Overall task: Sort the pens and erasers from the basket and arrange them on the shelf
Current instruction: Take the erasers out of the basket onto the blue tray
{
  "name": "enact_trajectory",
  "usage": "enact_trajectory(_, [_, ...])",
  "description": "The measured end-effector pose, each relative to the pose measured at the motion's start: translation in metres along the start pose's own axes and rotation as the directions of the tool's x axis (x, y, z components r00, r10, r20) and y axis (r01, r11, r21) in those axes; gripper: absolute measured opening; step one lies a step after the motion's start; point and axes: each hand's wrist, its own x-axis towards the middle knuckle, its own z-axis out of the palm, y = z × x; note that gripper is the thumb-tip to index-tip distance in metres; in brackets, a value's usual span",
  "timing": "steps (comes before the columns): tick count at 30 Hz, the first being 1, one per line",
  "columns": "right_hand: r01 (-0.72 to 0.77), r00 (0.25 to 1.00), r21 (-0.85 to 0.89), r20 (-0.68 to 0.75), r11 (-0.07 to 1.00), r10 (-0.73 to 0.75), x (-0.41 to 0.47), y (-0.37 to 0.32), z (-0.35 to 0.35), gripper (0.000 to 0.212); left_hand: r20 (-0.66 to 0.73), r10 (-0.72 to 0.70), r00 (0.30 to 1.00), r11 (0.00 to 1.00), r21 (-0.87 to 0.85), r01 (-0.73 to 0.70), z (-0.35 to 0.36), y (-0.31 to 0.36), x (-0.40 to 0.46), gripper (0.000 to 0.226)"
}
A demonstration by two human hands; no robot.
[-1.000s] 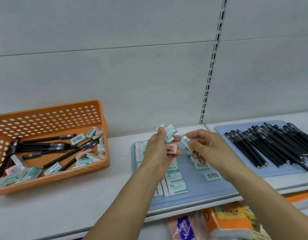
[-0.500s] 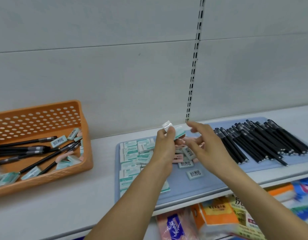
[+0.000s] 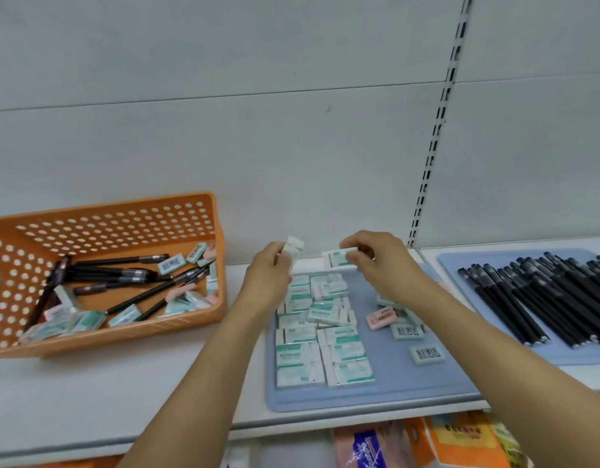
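My left hand grips a small stack of wrapped erasers above the back of a blue mat. My right hand pinches a single teal-and-white eraser just to its right. Rows of teal erasers lie on the mat's left half, with a pink eraser and a few loose ones beside them. The orange basket at left holds black pens and more erasers.
A second blue mat at right carries several black pens laid side by side. The white shelf runs along a grey back wall with a slotted upright. Packaged goods sit on the shelf below.
My right hand has taken one eraser from the stack in my left hand and drawn it to the right. The view has swung back left, showing more of the basket.
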Motion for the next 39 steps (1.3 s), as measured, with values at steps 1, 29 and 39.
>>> enact_trajectory(1, [-0.054, 0.997, 0.032, 0.053, 0.998, 0.053, 0.006, 0.002, 0.005, 0.019, 0.038, 0.008, 0.999, 0.994, 0.111, -0.012, -0.004, -0.005, 0.002, 0.024])
enact_trajectory(29, [0.111, 0.937, -0.278, 0.349, 0.954, -0.008, -0.007, 0.001, 0.008, 0.024, 0.433, 0.317, 0.844, 0.769, 0.404, -0.496, -0.002, -0.025, -0.028, 0.032])
enact_trajectory(39, [0.072, 0.937, -0.229, 0.349, 0.971, 0.012, -0.012, 0.006, 0.011, 0.02, 0.29, 0.182, 0.94, 0.859, 0.419, -0.295, -0.023, -0.043, -0.025, 0.018])
